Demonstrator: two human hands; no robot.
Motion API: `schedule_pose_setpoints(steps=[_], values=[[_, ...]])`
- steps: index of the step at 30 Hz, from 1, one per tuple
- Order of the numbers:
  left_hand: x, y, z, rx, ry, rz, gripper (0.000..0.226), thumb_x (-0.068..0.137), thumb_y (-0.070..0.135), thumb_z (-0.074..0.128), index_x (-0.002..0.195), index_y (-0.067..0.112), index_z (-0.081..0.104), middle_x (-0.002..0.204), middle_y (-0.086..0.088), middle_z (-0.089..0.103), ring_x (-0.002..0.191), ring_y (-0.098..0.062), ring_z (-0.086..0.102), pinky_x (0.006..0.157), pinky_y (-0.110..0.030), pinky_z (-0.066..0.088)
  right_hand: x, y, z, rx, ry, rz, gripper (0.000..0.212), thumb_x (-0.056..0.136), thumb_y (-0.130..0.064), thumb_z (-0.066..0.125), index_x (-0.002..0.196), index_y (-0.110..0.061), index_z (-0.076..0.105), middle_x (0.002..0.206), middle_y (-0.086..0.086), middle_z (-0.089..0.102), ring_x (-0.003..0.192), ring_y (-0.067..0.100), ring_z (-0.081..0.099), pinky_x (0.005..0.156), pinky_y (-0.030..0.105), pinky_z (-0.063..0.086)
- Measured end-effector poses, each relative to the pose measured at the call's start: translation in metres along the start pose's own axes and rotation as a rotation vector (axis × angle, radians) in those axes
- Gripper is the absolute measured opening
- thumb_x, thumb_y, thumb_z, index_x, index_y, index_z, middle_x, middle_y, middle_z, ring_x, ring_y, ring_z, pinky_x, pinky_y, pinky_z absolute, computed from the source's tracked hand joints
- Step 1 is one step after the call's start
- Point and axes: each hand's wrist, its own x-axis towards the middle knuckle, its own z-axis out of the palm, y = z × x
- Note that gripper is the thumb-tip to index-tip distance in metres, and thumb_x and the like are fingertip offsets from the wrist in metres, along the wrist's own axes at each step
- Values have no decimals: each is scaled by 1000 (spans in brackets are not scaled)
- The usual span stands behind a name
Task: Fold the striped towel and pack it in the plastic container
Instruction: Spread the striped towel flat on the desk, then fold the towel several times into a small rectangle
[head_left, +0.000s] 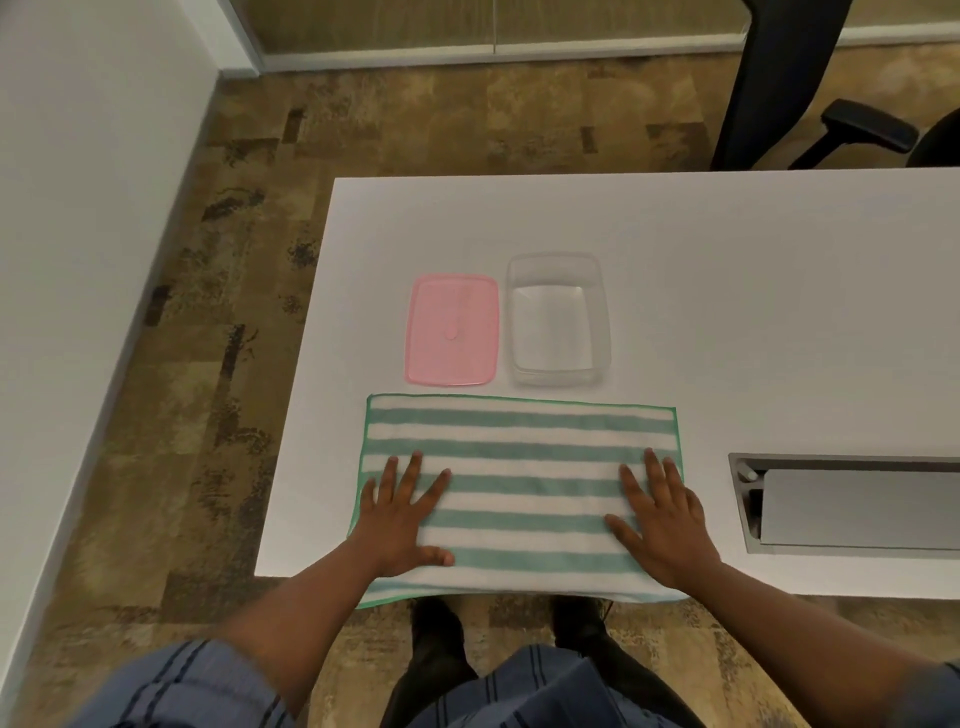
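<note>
A green-and-white striped towel (519, 467) lies flat on the white table (675, 249), its near edge hanging slightly over the table's front edge. My left hand (402, 514) rests palm down on the towel's left part, fingers spread. My right hand (657, 519) lies flat on the right part, fingers apart as well. Neither hand grips the cloth. Just beyond the towel stands the clear plastic container (557, 319), open with nothing in it, and its pink lid (451, 330) lies flat on the table to its left.
A grey cable tray opening (852, 504) is sunk into the table at the right. A black office chair (810, 104) stands behind the table's far edge. Patterned carpet (208, 364) and a white wall (78, 208) are to the left.
</note>
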Motion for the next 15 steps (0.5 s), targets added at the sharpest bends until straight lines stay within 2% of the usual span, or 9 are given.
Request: schedule_pose_setpoints(steps=[3,7,13,15], values=[[2,3,4,-16,-59,-17,123,62,100,40,146,47,-34,149,-1,-55,138,-34,-47,115,-64,-14,7,-7,3,-20,-62,18,82,89,-81,13,155,-44,-19,161,-2,-37,150,30,-31,122,58,2],[8,4,1,-36,-104,-64,135,55,102,43,143,42,-41,146,0,-57,135,-38,-51,113,-67,-18,18,-7,-1,-31,-118,60,85,87,-84,16,148,-47,-31,156,-4,-46,146,30,-39,120,59,-5],[22,8,-9,-104,-134,-108,148,44,102,51,139,41,-45,141,0,-62,130,-38,-56,110,-69,-22,36,-1,-14,-63,-114,38,87,86,-86,13,149,-45,-31,157,-1,-44,145,30,-41,121,57,-8],[24,10,-13,-102,-121,-112,150,40,104,48,143,41,-41,147,-1,-57,135,-38,-51,111,-66,-21,40,0,-16,-51,-99,31,86,86,-85,15,151,-46,-26,160,-1,-40,148,29,-36,120,57,-6]])
